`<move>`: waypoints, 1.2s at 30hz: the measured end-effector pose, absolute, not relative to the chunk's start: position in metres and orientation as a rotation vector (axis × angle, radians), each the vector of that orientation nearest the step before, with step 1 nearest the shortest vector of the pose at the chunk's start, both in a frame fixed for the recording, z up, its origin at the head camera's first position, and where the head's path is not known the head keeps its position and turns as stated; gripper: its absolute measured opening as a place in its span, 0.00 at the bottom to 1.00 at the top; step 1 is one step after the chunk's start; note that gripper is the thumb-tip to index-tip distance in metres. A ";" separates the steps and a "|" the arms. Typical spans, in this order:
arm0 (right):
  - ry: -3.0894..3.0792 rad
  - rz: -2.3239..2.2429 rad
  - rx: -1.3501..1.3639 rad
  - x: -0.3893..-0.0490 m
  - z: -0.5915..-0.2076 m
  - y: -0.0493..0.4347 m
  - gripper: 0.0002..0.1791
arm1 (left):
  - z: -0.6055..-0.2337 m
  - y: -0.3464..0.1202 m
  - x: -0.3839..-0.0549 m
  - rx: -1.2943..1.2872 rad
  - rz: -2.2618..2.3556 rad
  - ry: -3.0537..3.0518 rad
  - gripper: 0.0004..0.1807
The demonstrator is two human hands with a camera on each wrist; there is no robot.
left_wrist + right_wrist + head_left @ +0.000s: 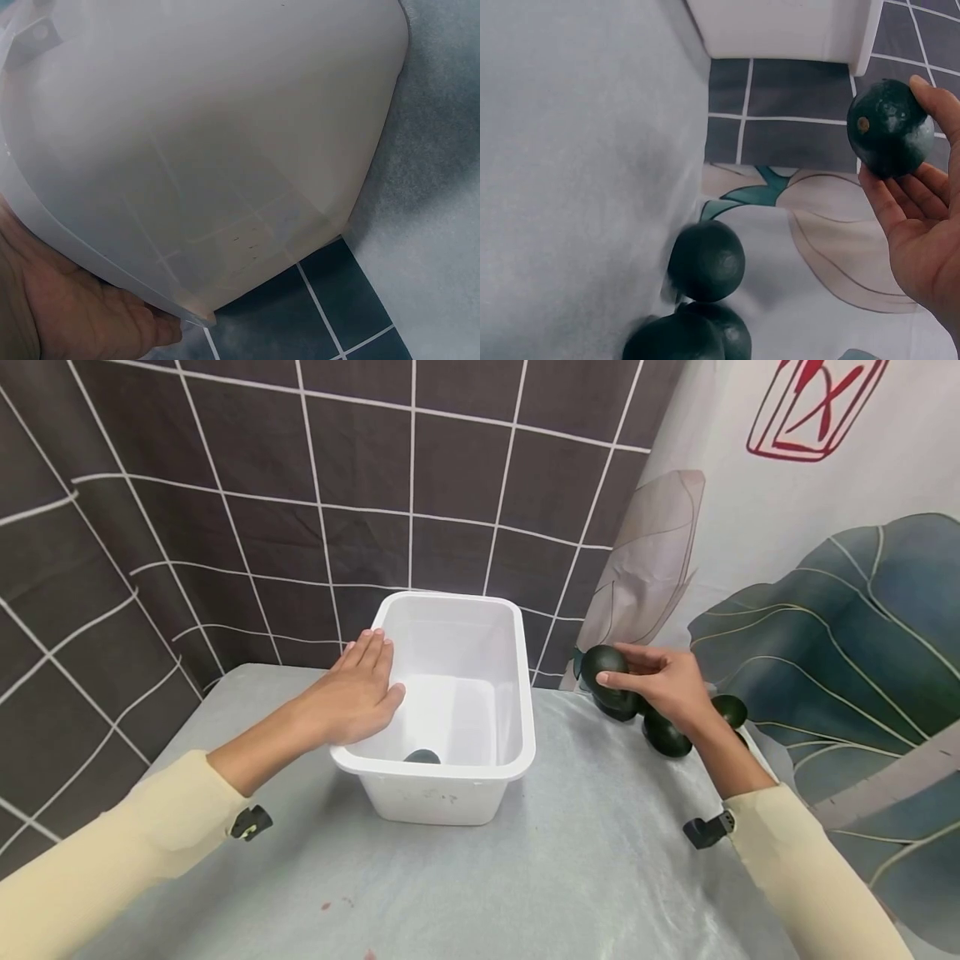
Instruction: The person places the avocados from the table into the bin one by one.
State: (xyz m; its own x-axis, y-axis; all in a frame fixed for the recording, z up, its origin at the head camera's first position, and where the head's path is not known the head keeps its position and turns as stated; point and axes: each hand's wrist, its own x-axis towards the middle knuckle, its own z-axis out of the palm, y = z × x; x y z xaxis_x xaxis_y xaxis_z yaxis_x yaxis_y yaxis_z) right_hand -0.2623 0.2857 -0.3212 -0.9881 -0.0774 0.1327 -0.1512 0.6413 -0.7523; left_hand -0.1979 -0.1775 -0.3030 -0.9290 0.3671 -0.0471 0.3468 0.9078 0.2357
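One round, dark-green fruit (602, 667) is pinched by the right hand (666, 681), at right near similar fruits (663, 735). The left hand (351, 689), fingers straight, touches the white plastic tub (527, 722) at left, probably steadying it.

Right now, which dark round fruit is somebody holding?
The fruit pinched in the right-hand fingers. Only that one is held; the clustered fruits rest at the table edge.
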 end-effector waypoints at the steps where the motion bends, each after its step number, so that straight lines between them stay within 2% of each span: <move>1: -2.768 1.287 0.193 -0.263 -0.321 0.285 0.39 | -0.303 -0.177 -0.198 0.559 0.342 2.981 0.43; 11: -2.787 1.320 0.204 -0.268 -0.315 0.274 0.42 | -0.304 -0.177 -0.199 0.552 0.338 2.977 0.43; 23: -2.725 1.341 0.231 -0.275 -0.309 0.254 0.38 | -0.304 -0.177 -0.200 0.554 0.342 2.976 0.43; 36: -2.709 1.378 0.261 -0.280 -0.303 0.240 0.39 | -0.303 -0.177 -0.198 0.564 0.346 2.980 0.43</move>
